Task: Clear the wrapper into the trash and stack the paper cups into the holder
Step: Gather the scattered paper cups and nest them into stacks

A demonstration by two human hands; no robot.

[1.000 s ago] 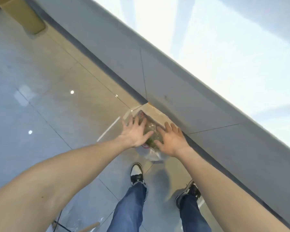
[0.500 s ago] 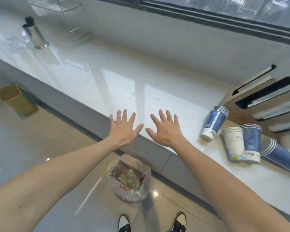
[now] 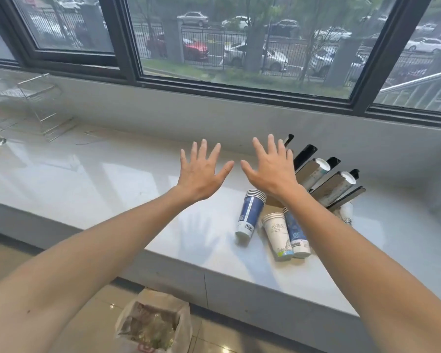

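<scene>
Now both hands, left hand point(image 3: 200, 178) and right hand point(image 3: 271, 171), empty above counter point(image 3: 107, 179).

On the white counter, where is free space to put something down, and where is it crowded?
Free: the wide counter stretch between the clear rack and the fallen blue cups. Crowded: right side, around the white cups and the cup holder.
</scene>
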